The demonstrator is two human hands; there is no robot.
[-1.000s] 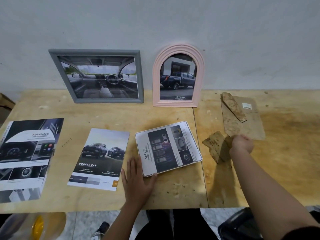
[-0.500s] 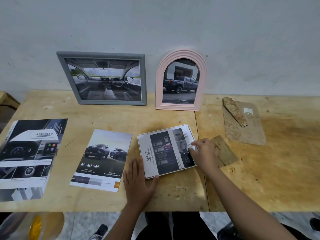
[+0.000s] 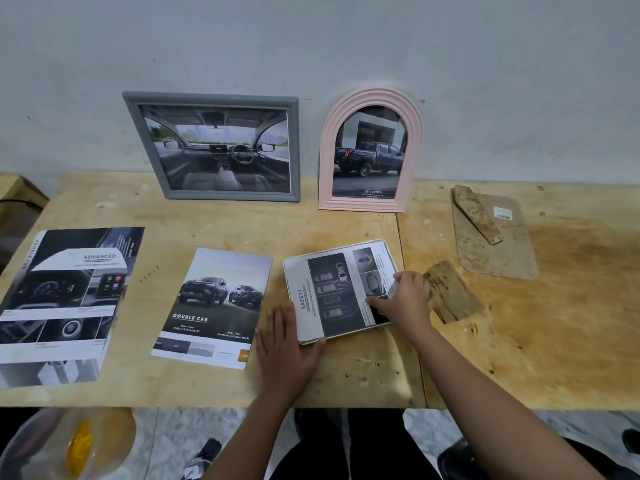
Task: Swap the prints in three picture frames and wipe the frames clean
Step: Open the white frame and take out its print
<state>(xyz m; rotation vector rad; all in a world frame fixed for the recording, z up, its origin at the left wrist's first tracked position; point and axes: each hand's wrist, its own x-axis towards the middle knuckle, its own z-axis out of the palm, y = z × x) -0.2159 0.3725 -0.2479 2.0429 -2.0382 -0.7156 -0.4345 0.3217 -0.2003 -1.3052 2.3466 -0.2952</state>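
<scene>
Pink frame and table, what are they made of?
The pink frame looks like moulded plastic or painted wood: smooth and matte, with even ridges round the arch. I cannot tell which. The table looks like bare plywood: pale wood grain, a seam between two boards, stains and chipped spots.
</scene>
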